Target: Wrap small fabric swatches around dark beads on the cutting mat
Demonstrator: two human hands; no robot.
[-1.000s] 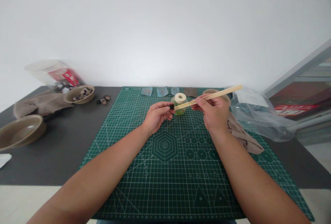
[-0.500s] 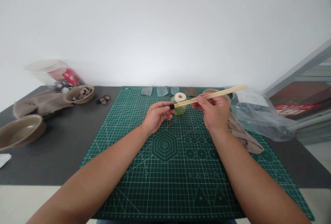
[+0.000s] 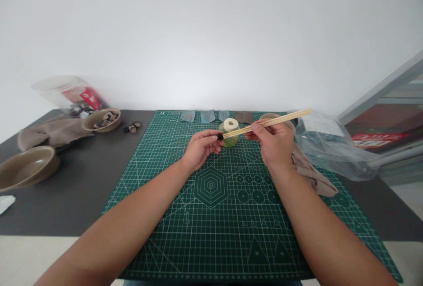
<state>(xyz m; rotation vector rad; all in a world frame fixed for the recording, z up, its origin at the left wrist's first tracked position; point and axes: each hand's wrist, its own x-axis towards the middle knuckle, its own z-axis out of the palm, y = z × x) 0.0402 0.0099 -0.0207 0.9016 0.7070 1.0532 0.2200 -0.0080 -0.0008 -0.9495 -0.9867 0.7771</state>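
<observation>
My right hand (image 3: 272, 140) is closed around a bundle of pale wooden sticks (image 3: 287, 117), which slant up to the right. At their lower left ends sits a small black piece (image 3: 220, 136), pinched between the thumb and fingers of my left hand (image 3: 202, 148). The sticks' tips touch this piece; its exact kind is too small to make out. Just behind the sticks stands a glass jar (image 3: 231, 142) with something yellow-green inside and a cream ring-shaped top (image 3: 231, 124). Part of the jar is hidden by the sticks.
A green cutting mat (image 3: 211, 233) covers the dark table (image 3: 76, 198). Bowls (image 3: 29, 167) and cloth (image 3: 54, 132) lie left, beside loose dark pieces (image 3: 132, 127). Small fabric squares (image 3: 207, 116) line the mat's back edge. Right are another cloth (image 3: 312, 171) and a plastic bag (image 3: 337, 149).
The sticks have shifted very slightly left toward the black piece. Both hands keep nearly the same place and grip.
</observation>
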